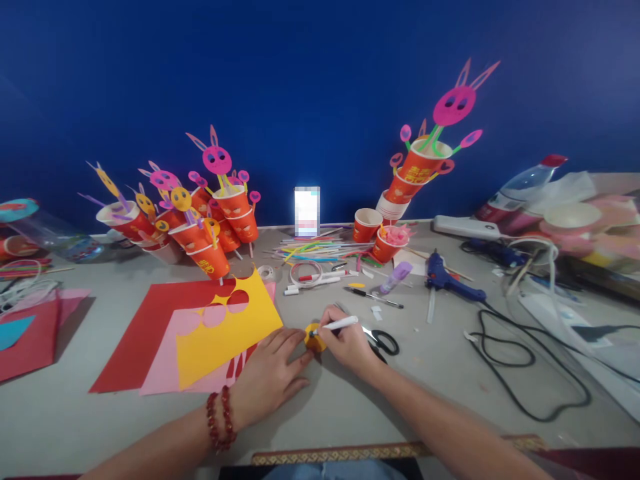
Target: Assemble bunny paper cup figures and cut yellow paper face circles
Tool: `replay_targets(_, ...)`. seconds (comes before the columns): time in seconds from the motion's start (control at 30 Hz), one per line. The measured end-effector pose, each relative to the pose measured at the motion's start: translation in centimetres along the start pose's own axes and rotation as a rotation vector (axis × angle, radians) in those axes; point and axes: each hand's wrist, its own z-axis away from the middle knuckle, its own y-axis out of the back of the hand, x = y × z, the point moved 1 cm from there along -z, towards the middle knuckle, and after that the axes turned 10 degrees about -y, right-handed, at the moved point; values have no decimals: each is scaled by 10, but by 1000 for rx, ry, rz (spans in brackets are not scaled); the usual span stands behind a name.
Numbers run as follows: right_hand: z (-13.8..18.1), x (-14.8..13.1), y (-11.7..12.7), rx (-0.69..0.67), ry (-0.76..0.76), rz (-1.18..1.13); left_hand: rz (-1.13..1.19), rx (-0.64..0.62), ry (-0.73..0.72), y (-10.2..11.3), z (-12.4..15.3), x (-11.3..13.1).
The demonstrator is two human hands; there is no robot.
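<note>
Between my two hands a small round yellow paper disc (315, 338) lies on the table, with a dark mark on it. My right hand (345, 340) is closed around a white marker pen (341, 323), its tip against the disc. Flat on the table, fingers stretched out, my left hand (275, 373) touches the disc's left edge. Just right of my right hand lie black-handled scissors (384, 343), their blades partly hidden behind it. Sheets of yellow paper (235, 333), pink paper (165, 360) and red paper (135, 333) overlap at the left, with round cut-outs along some edges.
Red paper cups (207, 257) with paper faces stand at the back left; more cups (417, 167) are stacked at the right. A blue glue gun (453, 280) trails a black cord (505, 363). Pipe cleaners (320, 250), a lit phone (307, 212) and a pen (377, 297) lie ahead.
</note>
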Motion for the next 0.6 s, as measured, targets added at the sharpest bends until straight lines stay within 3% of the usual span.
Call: replay_targets(0.6,0,0,0,-5,-13,-24,8,6,10,1,1,0)
